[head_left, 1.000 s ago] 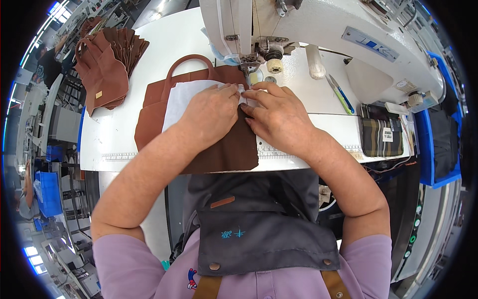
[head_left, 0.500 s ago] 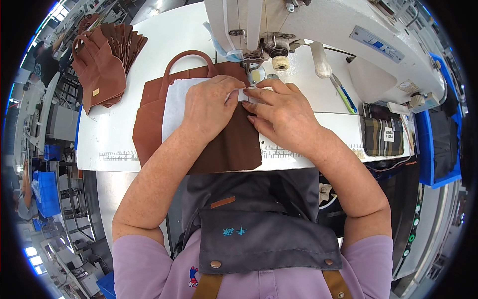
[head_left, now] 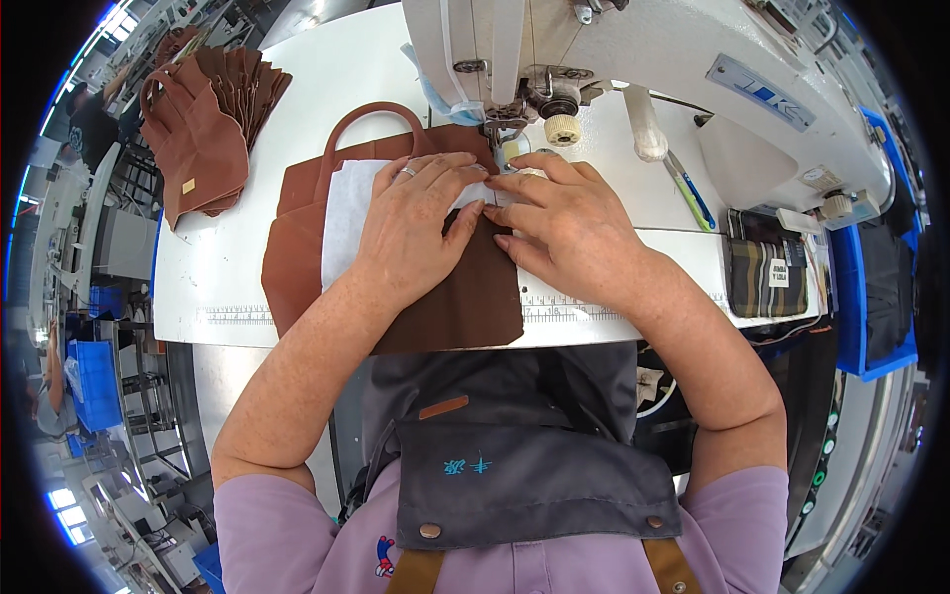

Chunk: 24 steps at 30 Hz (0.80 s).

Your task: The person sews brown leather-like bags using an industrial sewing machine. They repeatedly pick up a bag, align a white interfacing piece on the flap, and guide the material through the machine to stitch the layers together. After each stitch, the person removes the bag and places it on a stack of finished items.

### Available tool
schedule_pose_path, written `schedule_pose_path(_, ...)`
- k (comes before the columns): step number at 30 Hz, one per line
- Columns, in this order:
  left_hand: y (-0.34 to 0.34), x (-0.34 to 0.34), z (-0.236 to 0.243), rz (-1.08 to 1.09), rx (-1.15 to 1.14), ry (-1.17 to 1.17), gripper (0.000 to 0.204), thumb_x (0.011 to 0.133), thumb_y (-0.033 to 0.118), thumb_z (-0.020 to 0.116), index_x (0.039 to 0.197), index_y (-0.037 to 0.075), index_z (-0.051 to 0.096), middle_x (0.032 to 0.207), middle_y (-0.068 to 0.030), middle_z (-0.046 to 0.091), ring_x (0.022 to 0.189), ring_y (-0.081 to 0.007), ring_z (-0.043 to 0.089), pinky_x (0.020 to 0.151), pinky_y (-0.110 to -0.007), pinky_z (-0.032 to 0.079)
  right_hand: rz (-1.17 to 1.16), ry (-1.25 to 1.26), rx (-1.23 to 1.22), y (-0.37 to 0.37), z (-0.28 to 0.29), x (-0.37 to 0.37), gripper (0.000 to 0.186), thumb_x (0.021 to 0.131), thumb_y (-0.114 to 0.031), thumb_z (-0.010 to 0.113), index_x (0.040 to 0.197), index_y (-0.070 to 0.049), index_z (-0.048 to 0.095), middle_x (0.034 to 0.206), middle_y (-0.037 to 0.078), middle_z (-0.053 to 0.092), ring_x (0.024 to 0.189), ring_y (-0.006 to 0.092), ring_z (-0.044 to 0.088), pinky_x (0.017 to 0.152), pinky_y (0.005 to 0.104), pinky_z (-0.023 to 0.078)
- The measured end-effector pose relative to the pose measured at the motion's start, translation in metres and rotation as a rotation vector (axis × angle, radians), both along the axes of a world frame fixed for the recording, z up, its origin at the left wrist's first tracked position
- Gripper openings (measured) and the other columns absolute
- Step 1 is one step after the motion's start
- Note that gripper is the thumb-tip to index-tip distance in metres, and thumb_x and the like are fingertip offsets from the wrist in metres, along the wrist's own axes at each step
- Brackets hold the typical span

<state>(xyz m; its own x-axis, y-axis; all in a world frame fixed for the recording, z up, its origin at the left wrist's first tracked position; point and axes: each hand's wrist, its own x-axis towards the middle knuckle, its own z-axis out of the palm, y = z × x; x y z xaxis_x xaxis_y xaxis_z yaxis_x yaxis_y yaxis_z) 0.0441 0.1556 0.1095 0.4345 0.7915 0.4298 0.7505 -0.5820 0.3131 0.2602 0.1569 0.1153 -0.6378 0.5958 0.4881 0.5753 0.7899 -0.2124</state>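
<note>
Under the sewing machine head [head_left: 515, 139] lies a brown bag panel [head_left: 297, 267] with a looped handle [head_left: 341, 124]. On it rest a white lining piece [head_left: 341, 218] and a darker brown fabric piece [head_left: 450, 297]. My left hand [head_left: 411, 223] lies over the white and dark pieces, fingers extended toward the needle area and thumb apart. Beside it, my right hand [head_left: 569, 223] has spread fingers touching the dark piece's right edge and a small white strip close to the presser foot. What lies beneath the fingertips is partly hidden.
Brown bag pieces [head_left: 208, 148] are stacked at the far left. Right of the machine lie a green-and-blue tool [head_left: 690, 193] and a plaid pouch [head_left: 767, 277]. A ruler strip [head_left: 564, 309] runs along the table's front edge. A blue bin [head_left: 856, 327] stands at right.
My left hand has flattened, its thumb drawn back from the white strip and a ring now showing. My right hand stays near the same spot; the view has shifted slightly.
</note>
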Motion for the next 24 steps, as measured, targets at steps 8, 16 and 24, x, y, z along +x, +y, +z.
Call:
schedule_pose_path(8,0.015,-0.002,-0.008,-0.058,0.031,-0.106,0.027,0.09,0.004,0.063,0.116,0.003,0.069,0.119,-0.0138,0.07,0.111,-0.0335,0.065,0.099,-0.045,0.049,-0.004,0.013,-0.026,0.005,0.0,0.001,0.02,0.08,-0.021,0.077,0.096,-0.009,0.077,0.118,0.007,0.07,0.119,0.0262,0.058,0.092,0.0403,0.047)
schedule_pose_path(16,0.037,0.009,-0.005,-0.031,-0.038,-0.233,0.026,0.089,-0.001,0.061,0.112,0.001,0.072,0.113,-0.0142,0.073,0.108,-0.0336,0.068,0.095,-0.039,0.053,-0.068,-0.013,-0.068,0.02,0.001,0.006,0.02,0.082,-0.023,0.076,0.098,-0.011,0.077,0.115,0.004,0.07,0.11,0.0247,0.058,0.089,0.0407,0.047)
schedule_pose_path(24,0.046,0.006,-0.009,0.003,-0.044,-0.212,0.02,0.088,0.002,0.065,0.105,0.0,0.075,0.11,-0.0172,0.073,0.099,-0.0315,0.071,0.087,-0.038,0.056,-0.094,0.005,-0.065,0.025,-0.004,0.004,0.021,0.083,-0.025,0.076,0.099,-0.012,0.076,0.104,0.003,0.068,0.107,0.024,0.057,0.089,0.0404,0.045)
